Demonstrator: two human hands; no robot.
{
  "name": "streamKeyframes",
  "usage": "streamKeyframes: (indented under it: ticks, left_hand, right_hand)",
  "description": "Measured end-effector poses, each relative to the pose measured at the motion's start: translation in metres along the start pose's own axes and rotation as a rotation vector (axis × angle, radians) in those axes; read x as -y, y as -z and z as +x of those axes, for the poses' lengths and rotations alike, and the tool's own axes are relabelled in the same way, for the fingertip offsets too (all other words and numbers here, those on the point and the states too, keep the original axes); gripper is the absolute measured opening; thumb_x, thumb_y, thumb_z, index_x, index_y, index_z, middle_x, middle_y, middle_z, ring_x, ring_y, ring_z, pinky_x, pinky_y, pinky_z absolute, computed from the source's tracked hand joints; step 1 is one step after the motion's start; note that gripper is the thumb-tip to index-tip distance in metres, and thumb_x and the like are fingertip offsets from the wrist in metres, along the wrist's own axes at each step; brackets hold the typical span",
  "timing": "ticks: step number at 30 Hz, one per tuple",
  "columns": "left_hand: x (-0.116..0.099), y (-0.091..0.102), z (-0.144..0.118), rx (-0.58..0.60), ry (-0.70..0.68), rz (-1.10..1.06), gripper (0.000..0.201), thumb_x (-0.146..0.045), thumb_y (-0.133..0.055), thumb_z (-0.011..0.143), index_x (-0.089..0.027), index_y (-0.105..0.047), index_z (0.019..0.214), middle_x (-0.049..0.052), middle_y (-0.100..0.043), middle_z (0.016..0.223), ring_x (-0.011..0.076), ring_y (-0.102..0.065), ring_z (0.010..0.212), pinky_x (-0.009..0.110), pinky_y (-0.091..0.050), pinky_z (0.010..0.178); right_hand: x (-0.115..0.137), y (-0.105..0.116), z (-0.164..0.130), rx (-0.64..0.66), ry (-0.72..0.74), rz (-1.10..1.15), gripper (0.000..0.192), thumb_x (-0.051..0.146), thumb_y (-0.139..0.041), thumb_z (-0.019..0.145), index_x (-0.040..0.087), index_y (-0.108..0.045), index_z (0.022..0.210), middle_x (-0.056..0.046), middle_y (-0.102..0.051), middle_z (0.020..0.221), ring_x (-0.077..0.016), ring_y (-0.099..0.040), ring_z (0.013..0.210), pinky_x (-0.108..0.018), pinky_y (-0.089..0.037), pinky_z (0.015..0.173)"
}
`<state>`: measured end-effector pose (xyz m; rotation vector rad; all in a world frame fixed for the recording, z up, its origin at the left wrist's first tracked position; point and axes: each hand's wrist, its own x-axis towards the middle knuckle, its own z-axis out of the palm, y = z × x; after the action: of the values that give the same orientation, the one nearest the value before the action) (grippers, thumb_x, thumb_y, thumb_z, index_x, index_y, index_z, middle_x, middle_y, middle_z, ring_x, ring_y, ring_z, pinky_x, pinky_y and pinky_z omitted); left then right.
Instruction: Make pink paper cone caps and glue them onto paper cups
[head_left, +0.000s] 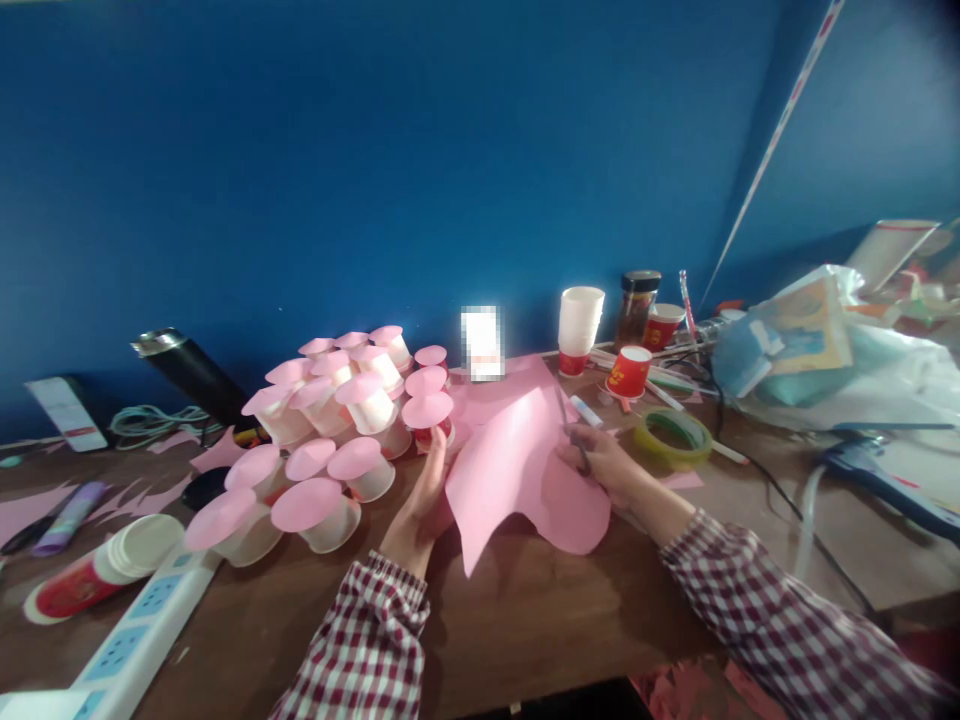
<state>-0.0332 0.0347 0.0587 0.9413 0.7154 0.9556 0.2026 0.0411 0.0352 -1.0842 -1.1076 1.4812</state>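
Note:
A large pink sheet of paper (510,450) with curved cut edges is held up over the table in front of me. My left hand (420,495) grips its left side, thumb upright and the other fingers hidden behind the paper. At the right edge, my right hand (604,465) is closed around scissors (583,458), whose dark blades point away from me along the paper. Left of my left hand stand several paper cups topped with pink paper discs (306,503). More pink paper (536,375) lies behind the held sheet.
A power strip (135,635) and a tipped stack of cups (97,570) lie at left, near a black flask (191,375). Stacked cups (581,325), a red cup (629,373), a tape roll (673,440) and a plastic bag (795,350) are at right. A blue wall stands behind.

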Motion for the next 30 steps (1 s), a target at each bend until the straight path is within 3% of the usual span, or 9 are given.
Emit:
streamKeyframes:
  ticks: [2,5,9,13,16,19,24,30]
  left_hand:
    - [0.006,-0.006,0.002,-0.025,-0.014,-0.167,0.085,-0.082,-0.029,0.068,-0.017,-0.058,0.116,0.015,-0.059,0.12,0.0325,-0.049,0.115,0.045,-0.041,0.093]
    - [0.016,-0.016,0.006,0.043,-0.007,-0.362,0.094,-0.086,-0.036,0.06,-0.014,-0.058,0.116,0.019,-0.055,0.123,0.0353,-0.045,0.119,0.049,-0.039,0.094]
    - [0.025,-0.021,0.009,0.161,-0.017,-0.377,0.087,-0.081,-0.048,0.059,-0.013,-0.058,0.113,0.019,-0.053,0.124,0.0335,-0.043,0.121,0.046,-0.037,0.096]
    - [0.029,-0.015,0.011,0.173,-0.019,-0.363,0.083,-0.076,-0.053,0.061,-0.012,-0.057,0.113,0.019,-0.053,0.124,0.0309,-0.049,0.115,0.042,-0.04,0.094]
    - [0.036,-0.018,0.013,0.119,0.045,-0.228,0.06,-0.053,-0.066,0.07,-0.012,-0.058,0.113,0.018,-0.058,0.117,0.0264,-0.058,0.104,0.04,-0.044,0.091]
    - [0.049,-0.031,0.015,0.008,0.061,-0.114,0.044,-0.035,-0.074,0.068,-0.01,-0.062,0.103,0.016,-0.065,0.103,0.0242,-0.063,0.092,0.039,-0.046,0.087]
    - [0.067,-0.052,0.019,-0.169,-0.03,-0.063,0.049,-0.03,-0.08,0.059,-0.011,-0.062,0.101,0.013,-0.068,0.098,0.0236,-0.064,0.09,0.039,-0.046,0.088]
    - [0.063,-0.043,0.017,-0.245,-0.019,-0.041,0.047,-0.026,-0.081,0.056,-0.01,-0.062,0.096,0.013,-0.068,0.093,0.0234,-0.065,0.084,0.039,-0.048,0.084]
  right_hand:
    - [-0.002,-0.003,0.001,-0.076,0.017,0.123,0.038,0.038,-0.076,0.064,0.02,-0.062,0.095,-0.002,-0.066,0.074,-0.0154,-0.06,0.059,-0.028,-0.048,0.056]
    - [-0.006,-0.005,0.002,-0.111,0.056,0.215,0.042,0.042,-0.076,0.062,0.02,-0.062,0.096,-0.005,-0.07,0.079,-0.0209,-0.064,0.067,-0.034,-0.052,0.063]
    - [-0.012,-0.004,0.005,-0.203,0.048,0.274,0.041,0.039,-0.077,0.061,0.018,-0.062,0.093,-0.006,-0.071,0.079,-0.0232,-0.066,0.07,-0.036,-0.053,0.064]
    - [-0.014,-0.003,0.006,-0.28,0.049,0.324,0.038,0.033,-0.076,0.063,0.019,-0.06,0.095,-0.005,-0.069,0.077,-0.0212,-0.065,0.067,-0.035,-0.054,0.061]
    - [-0.013,-0.006,0.006,-0.319,0.083,0.324,0.04,0.035,-0.076,0.063,0.019,-0.059,0.096,-0.003,-0.068,0.076,-0.0187,-0.064,0.064,-0.032,-0.054,0.059]
    - [-0.014,-0.012,0.004,-0.359,0.121,0.309,0.04,0.038,-0.076,0.063,0.019,-0.059,0.094,-0.002,-0.066,0.076,-0.0156,-0.061,0.061,-0.03,-0.052,0.058]
    - [-0.015,-0.015,0.002,-0.389,0.209,0.193,0.042,0.041,-0.075,0.063,0.019,-0.059,0.095,-0.002,-0.065,0.081,-0.0144,-0.058,0.065,-0.027,-0.049,0.06]
    - [-0.005,-0.006,-0.011,-0.301,0.171,-0.047,0.035,0.045,-0.067,0.072,0.02,-0.06,0.097,-0.005,-0.065,0.095,-0.0205,-0.059,0.087,-0.033,-0.048,0.077]
